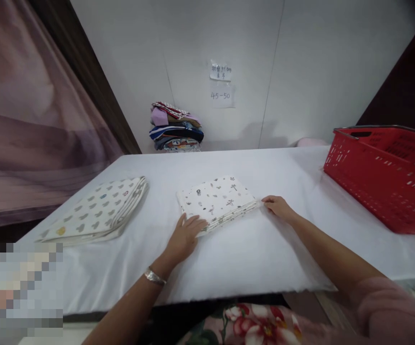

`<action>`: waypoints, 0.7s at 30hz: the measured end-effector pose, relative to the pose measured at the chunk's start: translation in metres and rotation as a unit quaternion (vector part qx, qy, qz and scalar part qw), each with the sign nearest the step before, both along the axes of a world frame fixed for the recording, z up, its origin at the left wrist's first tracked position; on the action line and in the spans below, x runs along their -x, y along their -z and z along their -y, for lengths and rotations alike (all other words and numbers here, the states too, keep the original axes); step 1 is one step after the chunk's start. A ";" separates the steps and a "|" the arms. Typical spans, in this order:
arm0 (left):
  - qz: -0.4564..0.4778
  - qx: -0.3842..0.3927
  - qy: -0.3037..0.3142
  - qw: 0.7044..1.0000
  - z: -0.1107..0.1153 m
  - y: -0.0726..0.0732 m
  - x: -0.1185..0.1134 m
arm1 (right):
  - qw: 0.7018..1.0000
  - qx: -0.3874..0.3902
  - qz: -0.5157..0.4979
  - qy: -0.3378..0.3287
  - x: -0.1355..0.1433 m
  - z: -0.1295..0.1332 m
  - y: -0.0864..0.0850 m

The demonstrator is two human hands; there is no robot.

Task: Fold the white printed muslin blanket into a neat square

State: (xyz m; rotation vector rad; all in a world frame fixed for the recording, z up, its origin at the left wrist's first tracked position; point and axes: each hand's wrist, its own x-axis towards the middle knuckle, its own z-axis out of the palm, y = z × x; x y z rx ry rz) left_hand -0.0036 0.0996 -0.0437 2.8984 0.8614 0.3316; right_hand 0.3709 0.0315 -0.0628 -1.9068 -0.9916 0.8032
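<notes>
A folded white cloth printed with small trees and animals lies in the middle of the table, its layered edge towards me. My left hand rests on its near left corner, fingers stretched out and thumb apart. At the right corner, the fingertips of my right hand pinch the edge of the same cloth. To the left lies a larger folded cloth, cream with grey mouse-head shapes, and neither hand touches it.
A red plastic basket stands on the right of the white-covered table. Behind the table's far edge is a stack of folded fabrics. Paper signs hang on the wall, and a pink curtain drapes at the left.
</notes>
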 end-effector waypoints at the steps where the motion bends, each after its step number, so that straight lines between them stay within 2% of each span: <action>1: 0.002 -0.003 0.000 1.000 0.000 0.001 0.004 | 1.000 -0.007 -0.001 0.000 0.002 0.004 -0.001; 5: 0.031 -0.023 -0.015 0.999 0.008 0.002 0.000 | 1.000 -0.028 -0.007 -0.011 0.015 -0.001 -0.011; 9: 0.072 -0.050 -0.050 0.995 0.017 0.005 -0.016 | 0.996 0.024 0.084 -0.035 0.024 -0.018 -0.020; 13: 0.078 -0.056 -0.069 0.993 0.018 0.014 -0.022 | 0.987 0.084 0.121 -0.069 0.026 -0.029 -0.022; 17: 0.078 -0.056 -0.069 0.993 0.018 0.022 -0.019 | 0.987 0.078 0.127 -0.067 0.025 -0.030 -0.022; 21: 0.084 -0.044 -0.064 0.993 0.019 0.024 -0.016 | 0.985 0.083 0.138 -0.061 0.023 -0.026 -0.018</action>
